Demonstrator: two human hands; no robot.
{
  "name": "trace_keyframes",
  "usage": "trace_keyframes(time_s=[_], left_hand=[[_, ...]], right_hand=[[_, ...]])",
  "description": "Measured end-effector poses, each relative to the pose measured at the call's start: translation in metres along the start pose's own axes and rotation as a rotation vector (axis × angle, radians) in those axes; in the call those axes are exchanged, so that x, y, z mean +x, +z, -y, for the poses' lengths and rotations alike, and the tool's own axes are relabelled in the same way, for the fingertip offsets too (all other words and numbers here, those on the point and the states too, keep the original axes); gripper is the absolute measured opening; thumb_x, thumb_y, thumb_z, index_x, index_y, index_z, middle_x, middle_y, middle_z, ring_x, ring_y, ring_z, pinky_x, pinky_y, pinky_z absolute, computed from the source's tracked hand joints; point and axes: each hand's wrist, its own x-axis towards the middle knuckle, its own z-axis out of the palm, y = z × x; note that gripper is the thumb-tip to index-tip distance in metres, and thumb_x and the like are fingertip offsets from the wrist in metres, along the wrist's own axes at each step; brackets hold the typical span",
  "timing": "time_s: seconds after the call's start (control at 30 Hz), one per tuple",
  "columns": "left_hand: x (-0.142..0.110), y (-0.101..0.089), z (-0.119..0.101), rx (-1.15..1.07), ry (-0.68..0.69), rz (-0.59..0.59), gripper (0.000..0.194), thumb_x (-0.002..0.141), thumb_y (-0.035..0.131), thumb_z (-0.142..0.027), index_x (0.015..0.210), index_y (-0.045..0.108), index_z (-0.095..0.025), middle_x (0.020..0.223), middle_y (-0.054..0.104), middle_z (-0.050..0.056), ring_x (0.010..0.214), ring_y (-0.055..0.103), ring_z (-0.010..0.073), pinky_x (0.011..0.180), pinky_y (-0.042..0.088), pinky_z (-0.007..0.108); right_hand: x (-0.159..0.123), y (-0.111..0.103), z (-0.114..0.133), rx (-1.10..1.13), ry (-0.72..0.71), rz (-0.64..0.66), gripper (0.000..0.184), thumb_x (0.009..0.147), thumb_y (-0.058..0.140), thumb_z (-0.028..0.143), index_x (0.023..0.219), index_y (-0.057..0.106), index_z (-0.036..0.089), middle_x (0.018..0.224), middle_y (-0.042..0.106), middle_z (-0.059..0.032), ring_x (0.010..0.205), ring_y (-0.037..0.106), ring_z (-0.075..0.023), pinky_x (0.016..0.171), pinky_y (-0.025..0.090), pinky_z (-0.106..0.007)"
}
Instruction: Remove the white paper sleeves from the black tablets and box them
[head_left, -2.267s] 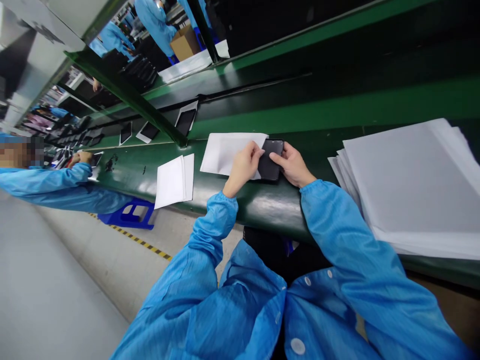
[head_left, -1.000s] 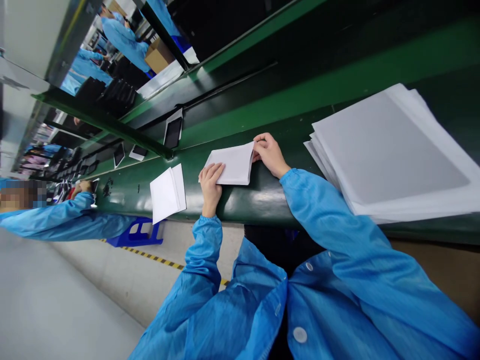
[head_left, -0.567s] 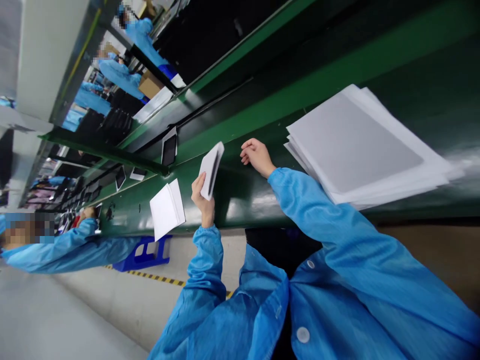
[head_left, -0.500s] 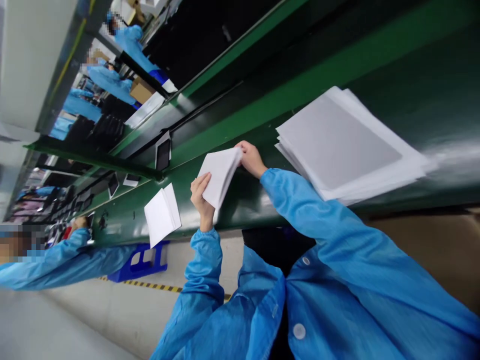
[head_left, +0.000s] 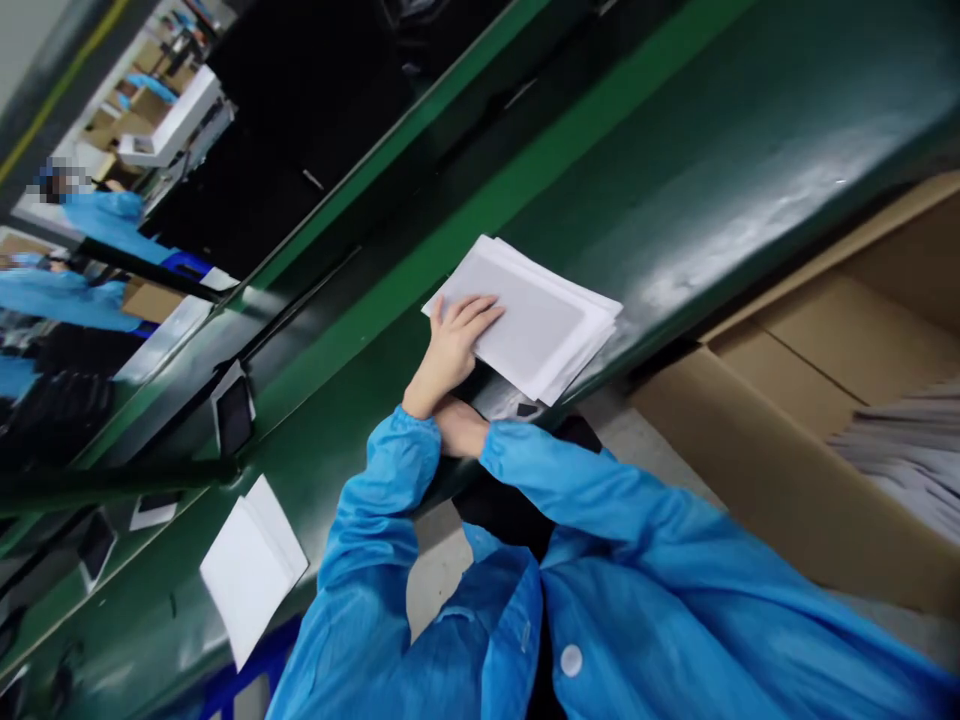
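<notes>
A stack of white sheets or thin sleeves [head_left: 540,320], with a grey rectangle on its top face, lies on the green bench. My left hand [head_left: 454,345] rests on the near left corner of this stack, its fingers stretched out over the top sheet. My right hand [head_left: 461,430] is crossed beneath my left wrist, close to the bench's front edge. Its fingers are hidden behind the left wrist, so what it holds cannot be seen. Farther left on the bench lies a smaller bundle of white sheets [head_left: 255,565].
An open cardboard box [head_left: 772,480] with a stack of thin flat items stands at the right, below the bench. Dark flat devices [head_left: 234,415] lie on white pieces along the bench at left. A green post [head_left: 150,480] crosses there. Co-workers in blue [head_left: 112,225] are beyond.
My view has swung right, bringing the box into sight. My left hand has gone from a thin sheet bundle to the larger stack; that bundle is no longer distinguishable. My right hand has moved under my left wrist.
</notes>
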Motion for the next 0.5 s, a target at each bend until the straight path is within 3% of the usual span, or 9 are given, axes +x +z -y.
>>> trace_keyframes(time_s=[0.07, 0.13, 0.2, 0.27, 0.33, 0.37, 0.43, 0.5], left_hand=[[-0.006, 0.000, 0.011, -0.054, 0.026, 0.007, 0.049, 0.100, 0.052, -0.021, 0.146, 0.065, -0.029, 0.161, 0.059, 0.009, 0.159, 0.040, 0.0330, 0.134, 0.010, 0.066], [-0.012, 0.001, 0.028, -0.120, 0.011, -0.100, 0.042, 0.099, 0.060, -0.033, 0.140, 0.066, -0.027, 0.161, 0.057, 0.011, 0.162, 0.034, 0.0367, 0.134, 0.015, 0.066], [-0.011, 0.008, 0.049, -0.221, -0.084, -0.294, 0.043, 0.099, 0.064, -0.046, 0.137, 0.065, -0.026, 0.158, 0.056, 0.013, 0.159, 0.037, 0.0373, 0.133, 0.025, 0.061], [-0.004, 0.021, 0.068, -0.371, -0.220, -0.456, 0.051, 0.100, 0.062, -0.057, 0.138, 0.059, -0.023, 0.153, 0.058, 0.014, 0.149, 0.049, 0.0346, 0.128, 0.037, 0.054], [0.008, 0.035, 0.079, -0.512, -0.315, -0.495, 0.059, 0.100, 0.062, -0.065, 0.138, 0.056, -0.020, 0.144, 0.062, 0.014, 0.135, 0.059, 0.0314, 0.121, 0.046, 0.048], [0.015, 0.041, 0.079, -0.560, -0.336, -0.480, 0.062, 0.098, 0.063, -0.067, 0.137, 0.057, -0.019, 0.139, 0.064, 0.014, 0.128, 0.062, 0.0303, 0.116, 0.050, 0.047], [0.025, 0.049, 0.073, -0.605, -0.341, -0.436, 0.062, 0.094, 0.066, -0.068, 0.132, 0.060, -0.019, 0.130, 0.069, 0.013, 0.118, 0.067, 0.0294, 0.108, 0.054, 0.045], [0.030, 0.052, 0.060, -0.614, -0.332, -0.411, 0.058, 0.092, 0.067, -0.066, 0.127, 0.062, -0.021, 0.124, 0.072, 0.012, 0.112, 0.069, 0.0297, 0.102, 0.057, 0.044]], right_hand=[[-0.042, -0.011, -0.005, -0.129, -0.061, -0.002, 0.015, 0.082, 0.066, 0.012, 0.094, 0.068, 0.022, 0.121, 0.074, -0.0119, 0.135, 0.060, -0.0360, 0.126, 0.042, -0.058], [-0.089, -0.022, -0.011, -0.279, -0.162, -0.058, 0.010, 0.093, 0.059, 0.020, 0.094, 0.068, 0.024, 0.115, 0.074, -0.0121, 0.118, 0.068, -0.0323, 0.113, 0.054, -0.056], [-0.129, -0.036, -0.016, -0.298, -0.188, -0.349, 0.012, 0.100, 0.055, 0.029, 0.094, 0.066, 0.028, 0.098, 0.070, -0.0088, 0.094, 0.070, -0.0282, 0.090, 0.062, -0.049], [-0.151, -0.055, -0.016, -0.278, -0.149, -0.738, 0.010, 0.100, 0.060, 0.038, 0.097, 0.062, 0.029, 0.094, 0.064, -0.0069, 0.087, 0.066, -0.0265, 0.081, 0.061, -0.045], [-0.152, -0.081, -0.012, -0.211, -0.063, -1.043, 0.025, 0.093, 0.069, 0.048, 0.105, 0.057, 0.030, 0.106, 0.060, -0.0068, 0.096, 0.065, -0.0257, 0.083, 0.061, -0.042], [-0.146, -0.095, -0.009, -0.147, 0.000, -1.137, 0.036, 0.088, 0.073, 0.053, 0.110, 0.054, 0.030, 0.114, 0.059, -0.0071, 0.104, 0.064, -0.0255, 0.085, 0.061, -0.040], [-0.130, -0.121, -0.001, -0.002, 0.142, -1.215, 0.055, 0.081, 0.076, 0.060, 0.119, 0.048, 0.031, 0.128, 0.055, -0.0074, 0.114, 0.063, -0.0251, 0.084, 0.062, -0.037], [-0.115, -0.139, 0.005, 0.118, 0.246, -1.207, 0.065, 0.076, 0.079, 0.062, 0.123, 0.045, 0.032, 0.138, 0.054, -0.0079, 0.119, 0.063, -0.0255, 0.082, 0.064, -0.036]])
